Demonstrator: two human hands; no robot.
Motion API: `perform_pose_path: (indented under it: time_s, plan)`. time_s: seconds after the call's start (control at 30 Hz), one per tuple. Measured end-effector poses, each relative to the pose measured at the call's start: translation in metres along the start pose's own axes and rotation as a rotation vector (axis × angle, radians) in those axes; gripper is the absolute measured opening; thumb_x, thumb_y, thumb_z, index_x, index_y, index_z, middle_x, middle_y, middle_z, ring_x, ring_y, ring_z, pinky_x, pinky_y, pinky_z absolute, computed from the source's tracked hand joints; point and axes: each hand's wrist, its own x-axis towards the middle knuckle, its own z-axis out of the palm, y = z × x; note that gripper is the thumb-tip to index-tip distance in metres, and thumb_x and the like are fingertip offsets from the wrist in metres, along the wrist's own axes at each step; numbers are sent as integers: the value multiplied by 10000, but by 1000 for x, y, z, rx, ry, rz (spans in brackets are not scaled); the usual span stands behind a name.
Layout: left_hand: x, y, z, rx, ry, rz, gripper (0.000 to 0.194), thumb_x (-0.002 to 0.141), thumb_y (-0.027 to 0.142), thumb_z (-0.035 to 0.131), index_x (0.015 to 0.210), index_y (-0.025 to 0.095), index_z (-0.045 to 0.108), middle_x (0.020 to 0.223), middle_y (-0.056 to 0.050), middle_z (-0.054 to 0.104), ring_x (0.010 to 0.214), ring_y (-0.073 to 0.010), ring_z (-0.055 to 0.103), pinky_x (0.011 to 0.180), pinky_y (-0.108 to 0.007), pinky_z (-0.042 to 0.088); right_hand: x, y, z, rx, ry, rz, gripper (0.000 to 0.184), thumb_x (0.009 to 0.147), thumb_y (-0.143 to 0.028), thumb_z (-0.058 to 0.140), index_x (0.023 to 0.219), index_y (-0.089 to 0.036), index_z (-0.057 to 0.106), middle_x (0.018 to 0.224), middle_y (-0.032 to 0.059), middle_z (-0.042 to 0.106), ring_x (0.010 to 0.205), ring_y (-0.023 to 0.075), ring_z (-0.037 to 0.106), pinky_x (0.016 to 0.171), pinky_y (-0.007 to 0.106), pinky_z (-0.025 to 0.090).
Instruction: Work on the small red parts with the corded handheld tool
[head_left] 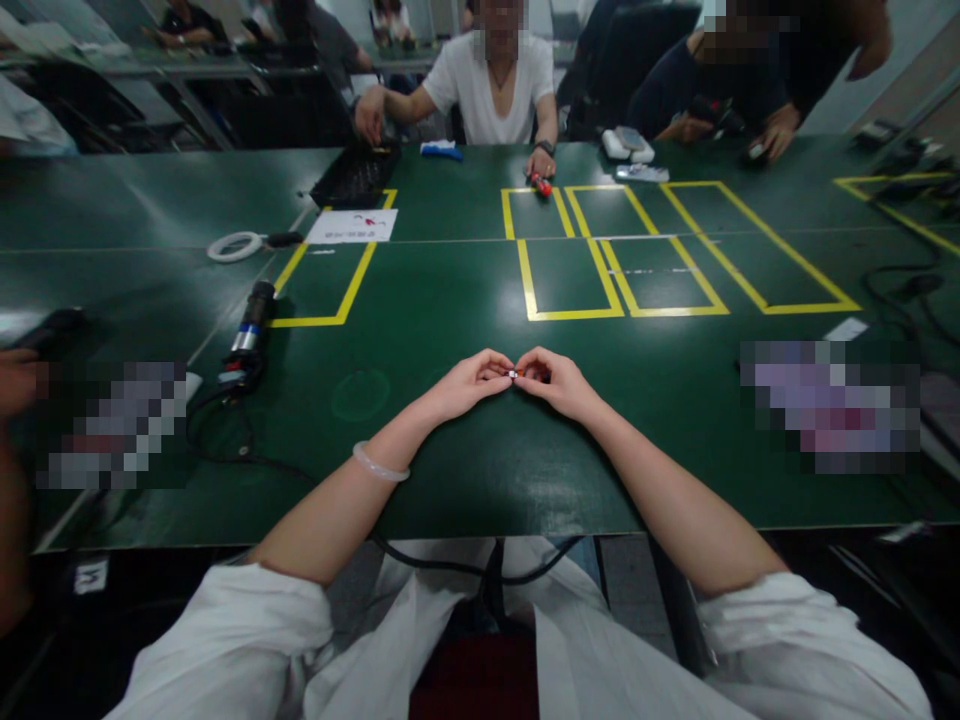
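Note:
Both my hands meet over the green table [480, 480], fingertips almost touching. Pinched between them is a small item [514, 375] showing white, orange and dark bits; its kind is too small to make out. My left hand [480, 380], with a pale bangle [381, 465] on its wrist, grips the left end with thumb and fingers. My right hand [556, 380] is closed round the right end, and a dark part shows between its thumb and fingers.
Yellow tape frames [574, 315] mark the table ahead. Left stand a black cylindrical device [253, 320] with a cable, a white ring [234, 247], a paper sheet [352, 226] and a black tray [356, 175]. Across sits a person [499, 90], one hand at a red object [541, 186]. Blurred patches flank me.

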Motion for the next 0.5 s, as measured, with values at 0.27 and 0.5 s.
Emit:
perform_pose_path:
  time_s: [0.27,0.5]
  plan:
    - [-26,34,-55,330,-40,-131,528,910,531,550,1310,186,567,1319,-106,615,1209,-240,579,1046,-387,442,0,3,-1,99,-52,73,308,798,-438,716,918,-171,621,686,-25,562,584,103,479,569,248,387]
    - [-93,20,-168,1054,604,-313,572,916,422,528,1365,67,514,1373,-171,553,1254,-306,510,1084,-437,390,-1,0,-1,98,-58,64,290,798,-409,712,921,-160,629,690,-24,558,598,104,478,582,250,387]
